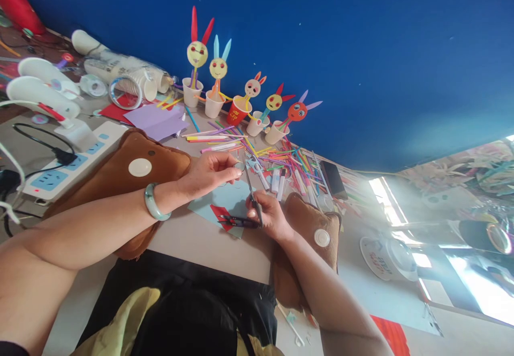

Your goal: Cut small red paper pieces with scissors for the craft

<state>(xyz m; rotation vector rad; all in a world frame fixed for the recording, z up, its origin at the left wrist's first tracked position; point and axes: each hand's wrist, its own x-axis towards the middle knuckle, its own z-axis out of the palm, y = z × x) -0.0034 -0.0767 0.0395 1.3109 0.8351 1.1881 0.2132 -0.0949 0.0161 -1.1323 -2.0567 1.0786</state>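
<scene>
My left hand [211, 174], a bracelet on its wrist, pinches a small pale round piece [240, 166] between thumb and fingers. My right hand [272, 214] is closed around a pair of scissors [252, 194], whose blades point up and end close beside that piece. Beneath the hands lies a light blue paper sheet [204, 206]. On it rests a red paper scrap [219, 212] with black thread snips [241, 221] across it, next to my right hand.
Several paper cups with stick rabbit figures [214, 104] line the blue wall. Colored sticks and pens [277, 155] lie scattered before them. Purple paper [156, 120] and a power strip [76, 158] are left. Brown cushions [156, 158] flank the work area; a phone [333, 178] lies right.
</scene>
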